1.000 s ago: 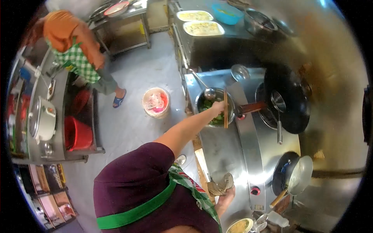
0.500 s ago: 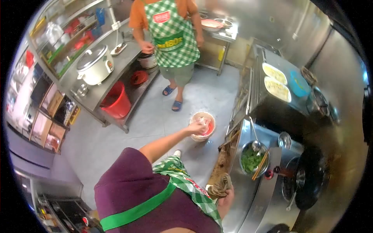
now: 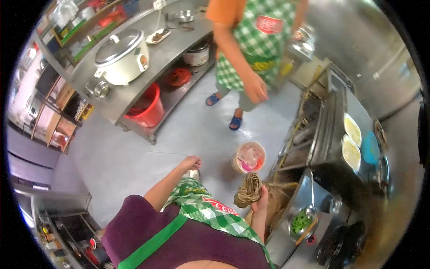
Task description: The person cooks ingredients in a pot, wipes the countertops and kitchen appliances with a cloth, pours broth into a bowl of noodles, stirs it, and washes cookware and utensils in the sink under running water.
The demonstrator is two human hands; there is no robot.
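Observation:
My right hand (image 3: 261,200) grips a crumpled brown rag (image 3: 247,190), held up in front of the apron near the stove's edge. My left hand (image 3: 191,163) is over the floor with its fingers curled in; nothing shows in it. Between the two hands and farther out stands a round bucket (image 3: 236,162) on the floor. Pink and clear plastic-looking waste (image 3: 249,162) lies inside it. The rag is near the bucket's front side, apart from its rim as far as I can see.
A co-worker's hand (image 3: 255,88) hangs beyond the bucket. At the left, a steel table (image 3: 168,48) carries a large rice cooker (image 3: 120,58), with a red bucket (image 3: 150,110) below. On the right are white dishes (image 3: 351,152), a blue bowl (image 3: 370,148) and a pot of greens (image 3: 302,221).
My left hand has left the bucket, letting go of the clear plastic, and drawn back left. The right hand has raised the rag toward the bucket. The co-worker has come closer.

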